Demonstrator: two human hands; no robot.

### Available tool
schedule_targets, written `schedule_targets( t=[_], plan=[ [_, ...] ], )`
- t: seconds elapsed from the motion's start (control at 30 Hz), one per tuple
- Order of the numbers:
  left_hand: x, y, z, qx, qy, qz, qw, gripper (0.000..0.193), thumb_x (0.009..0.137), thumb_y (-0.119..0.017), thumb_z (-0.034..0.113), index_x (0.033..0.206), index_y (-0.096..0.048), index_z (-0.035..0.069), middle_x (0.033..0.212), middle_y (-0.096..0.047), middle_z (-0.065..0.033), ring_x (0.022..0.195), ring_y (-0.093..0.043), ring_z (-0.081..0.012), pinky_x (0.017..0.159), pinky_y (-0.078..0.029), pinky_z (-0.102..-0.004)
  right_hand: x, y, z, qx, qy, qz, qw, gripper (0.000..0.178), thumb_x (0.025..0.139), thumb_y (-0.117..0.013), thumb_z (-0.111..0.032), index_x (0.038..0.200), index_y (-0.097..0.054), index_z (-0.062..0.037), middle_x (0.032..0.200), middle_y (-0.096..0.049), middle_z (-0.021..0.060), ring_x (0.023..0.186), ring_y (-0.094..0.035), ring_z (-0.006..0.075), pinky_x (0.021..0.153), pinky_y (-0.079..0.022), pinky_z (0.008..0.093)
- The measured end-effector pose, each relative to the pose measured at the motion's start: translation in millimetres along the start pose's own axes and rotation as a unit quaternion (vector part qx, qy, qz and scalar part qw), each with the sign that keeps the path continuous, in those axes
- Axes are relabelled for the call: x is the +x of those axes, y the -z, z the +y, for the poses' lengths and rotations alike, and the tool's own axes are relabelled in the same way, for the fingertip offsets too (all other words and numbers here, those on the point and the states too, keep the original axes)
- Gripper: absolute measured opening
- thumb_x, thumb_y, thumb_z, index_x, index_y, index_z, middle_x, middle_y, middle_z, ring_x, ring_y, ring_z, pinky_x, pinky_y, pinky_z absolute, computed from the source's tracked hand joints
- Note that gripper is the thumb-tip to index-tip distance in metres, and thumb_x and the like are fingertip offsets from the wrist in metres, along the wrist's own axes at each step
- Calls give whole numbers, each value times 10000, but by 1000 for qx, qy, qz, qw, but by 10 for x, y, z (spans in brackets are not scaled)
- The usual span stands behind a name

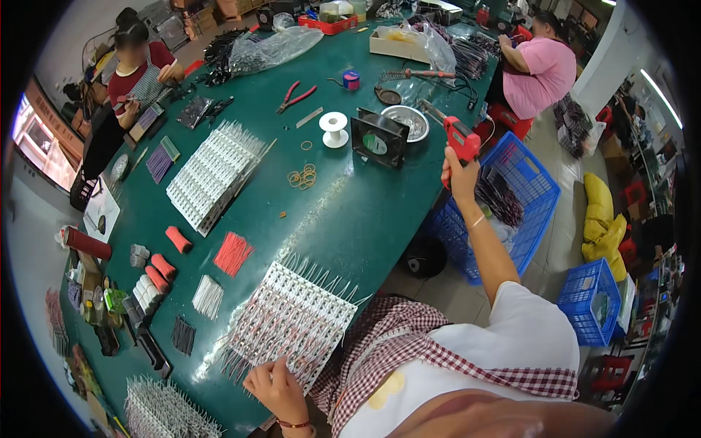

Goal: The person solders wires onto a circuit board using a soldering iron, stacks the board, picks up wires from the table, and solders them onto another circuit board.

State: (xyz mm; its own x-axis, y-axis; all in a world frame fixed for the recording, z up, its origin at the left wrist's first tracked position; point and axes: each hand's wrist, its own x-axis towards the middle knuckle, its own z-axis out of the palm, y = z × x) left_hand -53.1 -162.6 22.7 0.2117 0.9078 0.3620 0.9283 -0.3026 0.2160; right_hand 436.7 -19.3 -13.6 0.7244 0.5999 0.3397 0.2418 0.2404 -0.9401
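My right hand [461, 174], raised beyond the table's right edge, is closed round the grip of a red-and-black pistol-shaped tool [463, 139]. The tool's silvery nozzle points up and left, beside a metal bowl [406, 123]. In front of me lies a white perforated rack [292, 321] with rows of thin wires, pinkish and grey, sticking out of it. My left hand [277, 390] is at the rack's near edge, its bent fingers on that edge and the wire ends. Small bundles of red wires [234, 254], white wires [209, 297] and black wires [183, 336] lie left of it.
A second white rack [215, 179] stands farther back, beside a white spool [334, 131] and a black fan [380, 139]. Red-handled pliers [296, 96] lie beyond. A blue crate [522, 190] stands under my right arm. Two people [537, 62] sit at the table's far sides.
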Motion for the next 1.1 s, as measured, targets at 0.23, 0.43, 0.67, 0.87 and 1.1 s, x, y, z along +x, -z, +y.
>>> schedule_targets(
  t=[0.23,0.43,0.67,0.87,1.1],
  plan=[
    [103,-34,24,-24,6,-28,999,151,753,-642,4,878,-659,89,793,-519,-54,793,-503,-249,798,-363,-404,26,-90,-73,11,-14,-1,1000,290,866,-658,-251,707,-562,-28,525,-524,16,382,-491,96,368,-378,241],
    [115,-86,-198,5,1,15,1000,177,774,-623,-11,910,-665,94,796,-515,-61,799,-511,-242,792,-365,-398,50,-47,-77,-12,-8,21,1000,284,855,-670,-271,728,-590,-30,532,-538,17,390,-498,96,384,-387,247],
    [38,-218,-597,45,-44,-56,996,369,787,-683,220,1133,-585,134,990,-604,-131,926,-578,-337,818,-443,-487,31,-31,-202,-31,-18,41,999,316,812,-709,-312,767,-602,-18,545,-550,20,413,-511,97,382,-384,257],
    [45,-249,-865,76,-69,-70,992,352,820,-626,227,1156,-573,138,930,-634,-160,836,-606,-348,702,-488,-475,-9,-19,-351,36,-52,37,997,279,838,-672,-268,767,-601,-8,532,-528,23,379,-488,94,362,-373,248],
    [66,-233,-870,94,22,-77,992,163,811,-638,172,754,-635,20,701,-574,-158,714,-538,-346,675,-406,-455,-621,-29,-591,220,-80,56,971,256,861,-610,-128,1074,-573,8,605,-536,23,434,-494,91,426,-413,234]
  ],
)
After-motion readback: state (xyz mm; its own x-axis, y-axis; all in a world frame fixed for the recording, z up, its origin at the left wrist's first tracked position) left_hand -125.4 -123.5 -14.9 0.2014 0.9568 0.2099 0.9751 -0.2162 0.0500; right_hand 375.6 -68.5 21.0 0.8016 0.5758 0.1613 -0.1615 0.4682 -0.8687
